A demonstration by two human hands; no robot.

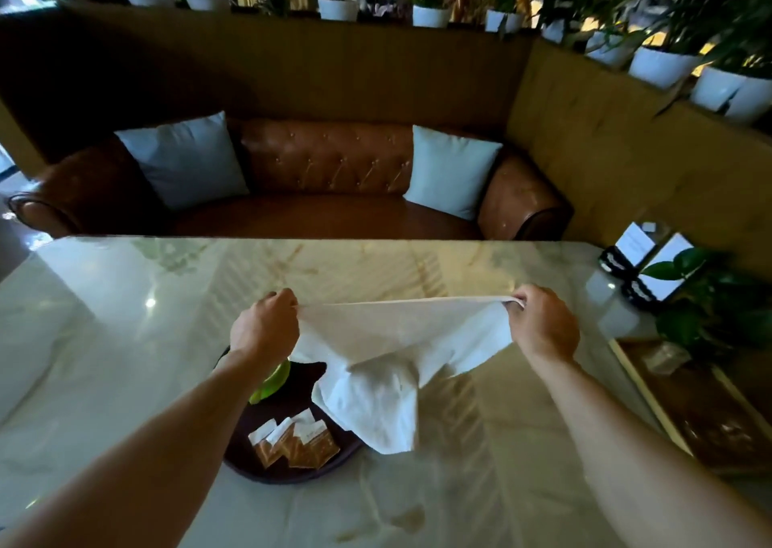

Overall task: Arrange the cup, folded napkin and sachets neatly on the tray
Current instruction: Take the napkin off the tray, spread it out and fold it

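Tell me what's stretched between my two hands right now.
In the head view, a white napkin spans from left hand to right hand, sagging over the tray.

Sachets (pixel 294 443) lie on the tray (pixel 250 466), napkin (pixel 388 363) hanging above.

No text, label, brand or number can be read anywhere in the view; the sachets (pixel 294 443) lying on the tray (pixel 250 468) carry brown and white printing, but it is too small and blurred to make out any word; the two white cards (pixel 651 251) standing in dark holders at the far right edge of the table (pixel 125 338) appear to bear faint lines of print, yet nothing on them is legible; the white napkin (pixel 388 363) shows no visible marking or lettering.
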